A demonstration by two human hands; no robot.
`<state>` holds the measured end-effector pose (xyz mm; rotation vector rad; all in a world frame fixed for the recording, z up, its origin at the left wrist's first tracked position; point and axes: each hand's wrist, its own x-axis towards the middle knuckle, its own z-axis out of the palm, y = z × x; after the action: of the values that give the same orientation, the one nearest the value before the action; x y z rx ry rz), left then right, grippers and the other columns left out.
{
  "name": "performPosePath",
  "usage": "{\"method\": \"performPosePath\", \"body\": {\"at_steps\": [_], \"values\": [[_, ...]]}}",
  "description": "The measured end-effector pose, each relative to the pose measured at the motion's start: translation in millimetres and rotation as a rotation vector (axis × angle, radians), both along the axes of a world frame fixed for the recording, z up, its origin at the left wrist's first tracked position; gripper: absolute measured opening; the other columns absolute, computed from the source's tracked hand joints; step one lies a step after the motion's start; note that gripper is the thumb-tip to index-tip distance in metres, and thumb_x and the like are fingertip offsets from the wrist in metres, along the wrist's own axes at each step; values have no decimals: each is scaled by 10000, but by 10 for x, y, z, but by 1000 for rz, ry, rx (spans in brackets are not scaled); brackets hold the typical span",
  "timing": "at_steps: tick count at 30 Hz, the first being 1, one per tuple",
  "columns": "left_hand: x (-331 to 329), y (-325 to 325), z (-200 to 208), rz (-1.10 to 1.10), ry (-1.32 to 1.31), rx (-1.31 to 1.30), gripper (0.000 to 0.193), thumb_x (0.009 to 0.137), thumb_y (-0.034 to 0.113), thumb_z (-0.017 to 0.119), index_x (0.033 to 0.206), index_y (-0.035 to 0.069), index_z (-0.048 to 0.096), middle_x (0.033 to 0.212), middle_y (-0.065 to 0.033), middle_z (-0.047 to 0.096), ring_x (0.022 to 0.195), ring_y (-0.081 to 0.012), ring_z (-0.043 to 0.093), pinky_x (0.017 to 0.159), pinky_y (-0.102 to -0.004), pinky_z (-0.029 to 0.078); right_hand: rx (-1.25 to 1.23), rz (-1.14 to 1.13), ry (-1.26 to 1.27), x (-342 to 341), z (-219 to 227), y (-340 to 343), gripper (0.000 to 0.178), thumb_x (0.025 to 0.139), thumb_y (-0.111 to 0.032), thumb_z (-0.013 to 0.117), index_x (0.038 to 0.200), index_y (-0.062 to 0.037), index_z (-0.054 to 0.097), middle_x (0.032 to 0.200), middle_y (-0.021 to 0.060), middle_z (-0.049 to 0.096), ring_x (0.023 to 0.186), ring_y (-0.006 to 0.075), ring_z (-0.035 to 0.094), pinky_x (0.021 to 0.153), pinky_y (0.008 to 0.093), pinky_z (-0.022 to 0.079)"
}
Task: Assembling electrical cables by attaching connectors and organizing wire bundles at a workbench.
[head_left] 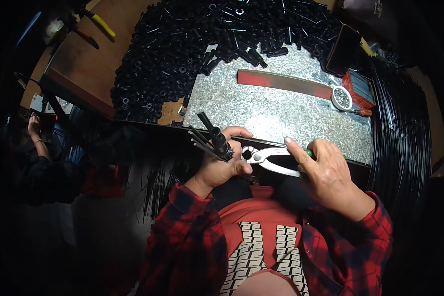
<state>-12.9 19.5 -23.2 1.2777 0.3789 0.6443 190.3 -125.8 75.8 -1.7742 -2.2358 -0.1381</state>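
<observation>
Fingers of my left hand are wrapped round a black tubular part, tilted upward, with several thin dark rods sticking out beside it. My right hand is closed on the handles of silver pincers, one of which shows a bit of green. The pincers' rounded jaws sit at my left thumb and fingertips, close to the lower end of the tubular part. Whether the jaws grip anything is hidden. Both hands are just over the near edge of the speckled grey work board.
A large heap of black tubular parts covers the far side. On the board lie a red-brown bar, a white dish of small metal pieces, a red box and an orange-handled screwdriver. Long black rods hang at right. Another person's hand shows far left.
</observation>
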Motion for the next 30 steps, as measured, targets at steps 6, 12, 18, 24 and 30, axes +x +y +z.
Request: {"method": "performPosePath", "body": {"at_steps": [6, 12, 18, 24, 30], "values": [[13, -23, 63, -22, 37, 51, 893, 550, 558, 833, 1141, -8, 477, 637, 89, 511, 644, 5, 479, 595, -159, 336, -58, 22, -52, 5, 51, -77, 601, 743, -46, 622, 1331, -113, 512, 719, 69, 423, 591, 194, 489, 493, 325, 414], [56, -79, 205, -35, 33, -44, 890, 534, 582, 823, 1118, 9, 474, 651, 80, 526, 641, 8, 459, 581, -155, 318, -55, 11, -71, 4, 50, -82, 606, 740, -46, 621, 1332, -111, 510, 725, 72, 424, 610, 203, 496, 510, 331, 420], [62, -91, 202, -17, 9, -77, 866, 537, 532, 847, 1124, 17, 472, 704, 56, 570, 641, 14, 449, 574, -142, 304, -9, -16, -2, -18, -52, -26, 622, 724, -10, 653, 1323, -100, 510, 760, 91, 431, 663, 236, 480, 580, 360, 395], [42, -41, 71, -38, -90, 17, 654, 669, 219, 869, 1129, 11, 453, 696, 10, 607, 647, -12, 522, 546, -155, 380, -65, -36, 53, -71, -148, -16, 663, 714, -3, 671, 1343, -93, 482, 792, 106, 443, 686, 253, 479, 602, 370, 394], [47, -63, 116, 10, 12, -8, 768, 560, 436, 874, 1101, 38, 499, 653, 110, 417, 650, 20, 369, 589, -138, 264, -116, -42, 98, -101, -180, -29, 732, 674, 6, 695, 1361, -79, 458, 802, 115, 439, 690, 264, 478, 605, 376, 395]]}}
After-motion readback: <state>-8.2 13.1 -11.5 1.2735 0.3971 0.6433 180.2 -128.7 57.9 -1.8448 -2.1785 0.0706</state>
